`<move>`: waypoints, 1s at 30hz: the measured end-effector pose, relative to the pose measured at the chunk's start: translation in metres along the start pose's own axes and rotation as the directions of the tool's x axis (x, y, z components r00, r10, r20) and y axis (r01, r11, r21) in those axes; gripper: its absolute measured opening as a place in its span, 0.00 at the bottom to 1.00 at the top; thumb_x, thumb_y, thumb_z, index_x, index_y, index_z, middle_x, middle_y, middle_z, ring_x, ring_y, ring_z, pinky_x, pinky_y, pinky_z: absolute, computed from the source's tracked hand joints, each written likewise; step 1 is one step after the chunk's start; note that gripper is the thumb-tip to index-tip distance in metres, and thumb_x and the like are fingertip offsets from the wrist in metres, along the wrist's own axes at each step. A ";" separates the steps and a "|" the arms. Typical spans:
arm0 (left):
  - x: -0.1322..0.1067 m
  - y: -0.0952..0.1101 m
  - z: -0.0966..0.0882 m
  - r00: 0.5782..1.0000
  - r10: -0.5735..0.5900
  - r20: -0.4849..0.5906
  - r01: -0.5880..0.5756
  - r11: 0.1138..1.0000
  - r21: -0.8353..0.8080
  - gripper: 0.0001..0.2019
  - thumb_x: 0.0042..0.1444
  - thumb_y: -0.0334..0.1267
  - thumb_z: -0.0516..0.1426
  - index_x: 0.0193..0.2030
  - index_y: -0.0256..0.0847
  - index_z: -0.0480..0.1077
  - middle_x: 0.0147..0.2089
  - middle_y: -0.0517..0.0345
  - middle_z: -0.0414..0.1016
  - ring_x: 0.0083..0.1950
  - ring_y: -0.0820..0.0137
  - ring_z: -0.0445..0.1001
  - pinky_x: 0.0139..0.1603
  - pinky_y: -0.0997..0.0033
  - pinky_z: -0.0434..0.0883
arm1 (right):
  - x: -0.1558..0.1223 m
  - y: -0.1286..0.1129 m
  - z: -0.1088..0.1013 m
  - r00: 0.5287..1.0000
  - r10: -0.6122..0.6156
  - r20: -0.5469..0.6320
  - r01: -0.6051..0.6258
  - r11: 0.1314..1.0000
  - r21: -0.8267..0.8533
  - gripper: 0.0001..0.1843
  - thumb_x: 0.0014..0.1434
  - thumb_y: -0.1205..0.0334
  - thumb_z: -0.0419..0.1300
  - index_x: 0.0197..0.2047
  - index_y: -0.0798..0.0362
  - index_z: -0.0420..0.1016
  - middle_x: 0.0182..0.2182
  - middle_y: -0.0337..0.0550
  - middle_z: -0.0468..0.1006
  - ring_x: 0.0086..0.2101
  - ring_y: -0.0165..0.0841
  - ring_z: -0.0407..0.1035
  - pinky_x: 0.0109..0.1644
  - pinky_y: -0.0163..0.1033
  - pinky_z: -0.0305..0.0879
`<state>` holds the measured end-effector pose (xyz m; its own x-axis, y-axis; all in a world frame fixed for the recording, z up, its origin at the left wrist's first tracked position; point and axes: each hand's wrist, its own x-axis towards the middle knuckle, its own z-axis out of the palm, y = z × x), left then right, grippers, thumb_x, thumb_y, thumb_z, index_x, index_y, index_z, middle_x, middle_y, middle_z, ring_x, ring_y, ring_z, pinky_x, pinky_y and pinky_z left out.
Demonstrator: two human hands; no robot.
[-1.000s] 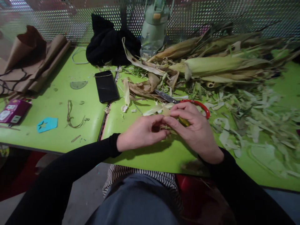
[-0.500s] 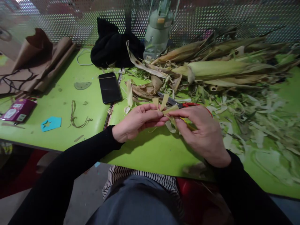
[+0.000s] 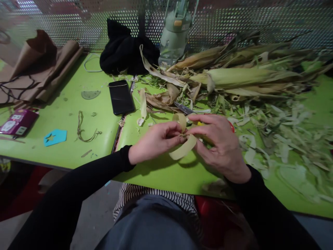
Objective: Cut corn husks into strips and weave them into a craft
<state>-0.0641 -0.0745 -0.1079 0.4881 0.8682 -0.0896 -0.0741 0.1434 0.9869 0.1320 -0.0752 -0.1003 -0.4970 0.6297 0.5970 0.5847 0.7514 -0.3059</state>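
Pale corn husk strips (image 3: 184,148) curl out between my two hands, one looping upward and another bending down toward me. My left hand (image 3: 159,140) pinches them where they meet, thumb against fingers. From the other side, the thumb and fingers of my right hand (image 3: 219,144) close on the strips at the same spot. The exact grip of the fingertips is partly hidden. Just behind my right hand lie scissors (image 3: 183,108), blades pointing left, their red handles mostly covered by the hand.
Whole corn husks (image 3: 239,77) and shredded husk scraps (image 3: 291,135) cover the right side. A phone (image 3: 121,97), black cloth (image 3: 128,55) and a bottle (image 3: 173,38) stand behind. Leftward are twine (image 3: 81,130), a blue card (image 3: 55,137), a purple box (image 3: 19,121) and brown paper (image 3: 49,69).
The husk strips have turned: ends that stood up in a fan now curl above and below the fingers. My right hand has shifted slightly left, and both hands have regripped.
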 end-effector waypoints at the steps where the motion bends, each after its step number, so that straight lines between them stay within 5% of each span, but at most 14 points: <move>1: -0.001 0.000 0.001 1.000 0.003 0.015 -0.004 1.000 0.014 0.11 0.54 0.40 0.66 0.34 0.36 0.69 0.33 0.60 0.74 0.34 0.75 0.72 0.38 0.74 0.68 | 0.001 -0.001 0.001 1.000 0.029 0.005 -0.030 0.999 0.046 0.05 0.62 0.66 0.59 0.40 0.47 0.74 0.47 0.51 0.82 0.47 0.46 0.74 0.52 0.56 0.69; 5: -0.001 0.000 0.002 0.999 -0.007 0.040 0.006 1.000 0.013 0.13 0.53 0.41 0.67 0.34 0.35 0.70 0.34 0.57 0.75 0.36 0.73 0.73 0.41 0.71 0.71 | 0.001 -0.001 0.002 0.984 0.174 0.040 -0.177 0.981 0.085 0.01 0.61 0.61 0.61 0.38 0.47 0.72 0.37 0.44 0.81 0.40 0.42 0.74 0.47 0.51 0.70; 9: 0.000 -0.003 0.000 1.000 0.002 0.031 -0.002 1.000 0.019 0.13 0.55 0.43 0.65 0.32 0.35 0.69 0.30 0.60 0.73 0.35 0.73 0.72 0.40 0.72 0.69 | -0.001 0.002 -0.002 0.936 0.328 0.128 -0.344 0.930 0.133 0.07 0.62 0.57 0.62 0.42 0.47 0.73 0.37 0.43 0.79 0.37 0.39 0.73 0.40 0.45 0.70; 16: 0.001 -0.003 -0.003 1.000 -0.009 0.014 0.007 0.994 0.106 0.06 0.58 0.36 0.61 0.35 0.35 0.72 0.33 0.58 0.75 0.33 0.75 0.72 0.38 0.73 0.68 | -0.001 0.004 -0.001 0.954 0.274 0.122 -0.286 0.953 0.097 0.05 0.63 0.57 0.62 0.37 0.48 0.73 0.32 0.43 0.77 0.36 0.41 0.71 0.40 0.46 0.67; 25: 0.002 -0.004 -0.001 0.998 -0.039 0.047 0.034 0.994 0.103 0.02 0.55 0.28 0.59 0.36 0.34 0.71 0.33 0.59 0.74 0.34 0.75 0.72 0.40 0.74 0.68 | -0.001 0.001 -0.002 0.891 0.404 0.209 -0.443 0.875 0.197 0.07 0.62 0.55 0.64 0.36 0.48 0.73 0.35 0.41 0.78 0.35 0.38 0.72 0.39 0.43 0.67; 30: 0.001 -0.002 0.000 0.997 -0.065 0.030 0.063 0.996 0.069 0.08 0.57 0.37 0.63 0.37 0.33 0.72 0.34 0.58 0.75 0.32 0.77 0.70 0.36 0.75 0.67 | -0.001 0.000 -0.002 0.869 0.430 0.246 -0.485 0.839 0.246 0.06 0.62 0.56 0.63 0.37 0.49 0.74 0.36 0.42 0.79 0.34 0.37 0.73 0.38 0.43 0.69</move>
<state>-0.0635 -0.0738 -0.1104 0.5181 0.8421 -0.1498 0.0173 0.1648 0.9862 0.1334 -0.0761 -0.0996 -0.3383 0.9186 0.2044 0.5742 0.3736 -0.7285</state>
